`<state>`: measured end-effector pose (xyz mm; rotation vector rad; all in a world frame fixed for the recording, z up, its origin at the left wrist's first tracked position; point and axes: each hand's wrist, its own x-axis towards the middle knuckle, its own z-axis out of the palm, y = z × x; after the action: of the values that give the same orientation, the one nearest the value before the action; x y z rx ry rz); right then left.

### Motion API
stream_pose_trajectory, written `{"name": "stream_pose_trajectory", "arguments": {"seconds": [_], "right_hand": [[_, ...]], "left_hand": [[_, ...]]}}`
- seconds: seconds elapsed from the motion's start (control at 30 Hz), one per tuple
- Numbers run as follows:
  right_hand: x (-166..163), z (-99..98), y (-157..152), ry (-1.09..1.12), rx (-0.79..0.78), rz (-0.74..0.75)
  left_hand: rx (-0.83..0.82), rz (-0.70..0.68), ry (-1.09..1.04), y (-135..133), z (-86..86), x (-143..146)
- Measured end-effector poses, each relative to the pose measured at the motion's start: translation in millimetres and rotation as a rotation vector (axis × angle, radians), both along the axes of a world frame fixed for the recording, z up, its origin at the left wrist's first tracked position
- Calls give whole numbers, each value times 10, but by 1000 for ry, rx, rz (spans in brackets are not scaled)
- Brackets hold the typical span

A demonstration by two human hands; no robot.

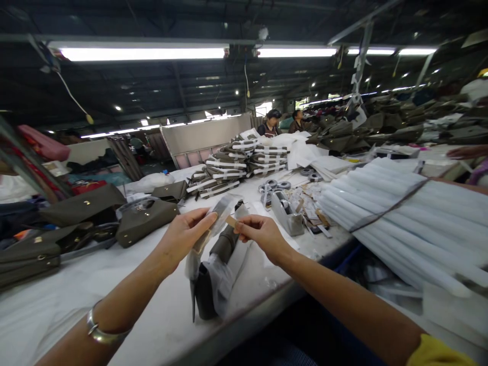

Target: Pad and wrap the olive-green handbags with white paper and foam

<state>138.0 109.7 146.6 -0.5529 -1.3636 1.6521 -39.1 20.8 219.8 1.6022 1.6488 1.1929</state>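
Observation:
My left hand [186, 235] is closed in a pinch on a clear plastic sleeve [218, 215] held up over the white table [49, 310]. My right hand [260, 235] pinches a small tan card or strap tip [231, 221] at the sleeve's edge. Below both hands lies a dark olive bag piece [208, 290] partly wrapped in clear plastic, standing on the table near its front edge.
Olive handbags [143, 218] lie at left. Banded stacks of grey pieces [229, 170] sit further back. A tape dispenser [285, 212] and tape rolls [271, 185] are right of my hands. White paper rolls [400, 218] fill the right. Two people sit far behind.

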Motion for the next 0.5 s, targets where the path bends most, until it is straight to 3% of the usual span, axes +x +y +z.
{"name": "stream_pose_trajectory", "arguments": {"seconds": [0.17,0.37,0.5], "right_hand": [[-111,194,-5,56,-128,162],[-52,297,-7,96,-291,361],[-91,329,-64,72,-233,273]], "left_hand": [[19,-6,45,-8,13,12],[29,56,92,-39,-17,-44],[48,70,107,-46,-7,-9]]}}
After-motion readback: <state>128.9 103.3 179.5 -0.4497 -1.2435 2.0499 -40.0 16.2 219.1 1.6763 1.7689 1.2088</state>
